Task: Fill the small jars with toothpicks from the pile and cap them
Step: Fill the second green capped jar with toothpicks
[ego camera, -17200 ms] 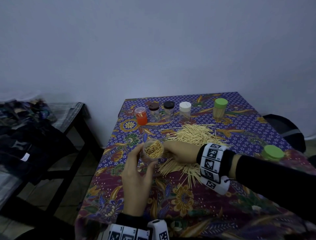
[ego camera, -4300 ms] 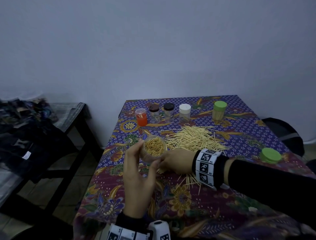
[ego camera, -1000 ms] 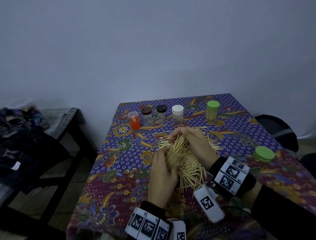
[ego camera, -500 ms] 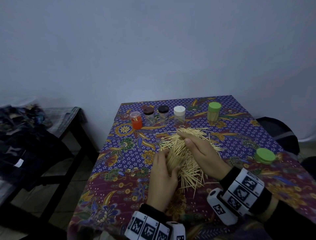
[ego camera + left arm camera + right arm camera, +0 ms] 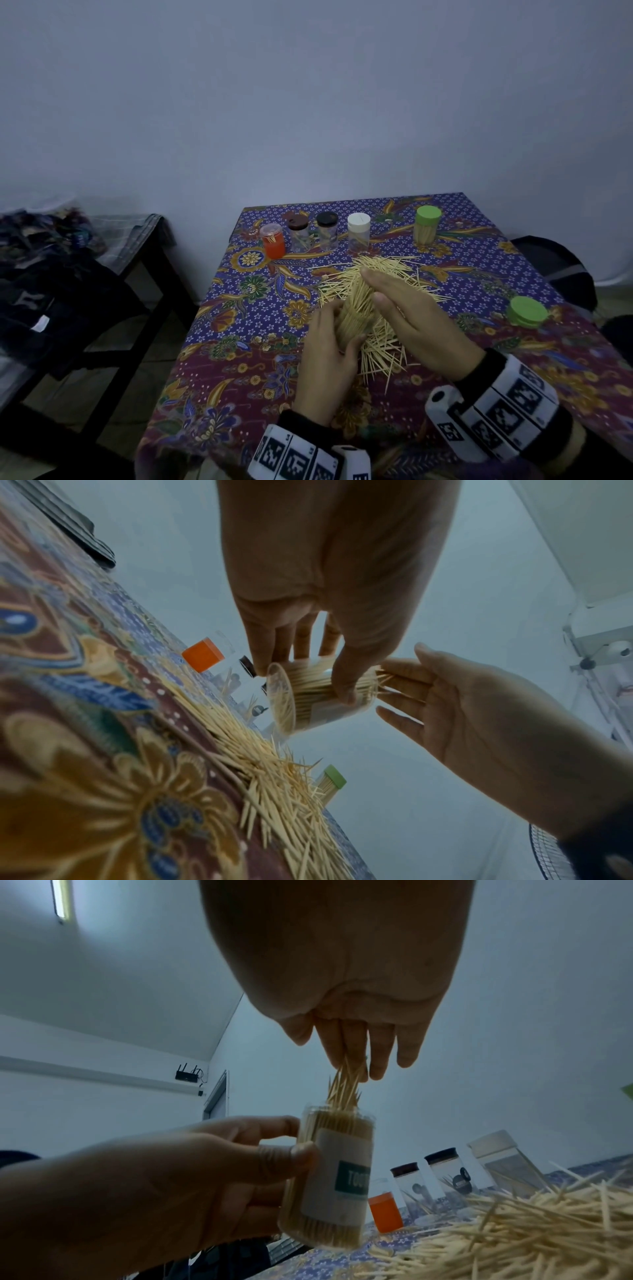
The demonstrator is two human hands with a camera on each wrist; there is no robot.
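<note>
My left hand (image 5: 334, 337) grips a clear labelled jar (image 5: 337, 1177) packed with toothpicks, tilted just above the pile. A bunch of toothpicks (image 5: 344, 1088) sticks out of its mouth. My right hand (image 5: 380, 287) lies over them, its straight fingers (image 5: 356, 1053) pressing on their ends. The loose toothpick pile (image 5: 390, 270) is spread on the patterned tablecloth (image 5: 239, 342) under and behind both hands. A green lid (image 5: 526, 310) lies alone on the cloth to the right.
Along the far edge stand an orange jar (image 5: 273, 241), then brown-capped (image 5: 298, 233), black-capped (image 5: 327, 230), white-capped (image 5: 358, 232) and green-capped (image 5: 427, 224) jars. A dark side table with clothes (image 5: 51, 281) stands to the left. A dark chair (image 5: 561, 270) is at the right.
A second ago my right hand gripped a bundle of toothpicks at the jar's mouth; now its fingers are straight and press the ends. The jar stays in my left hand over the pile.
</note>
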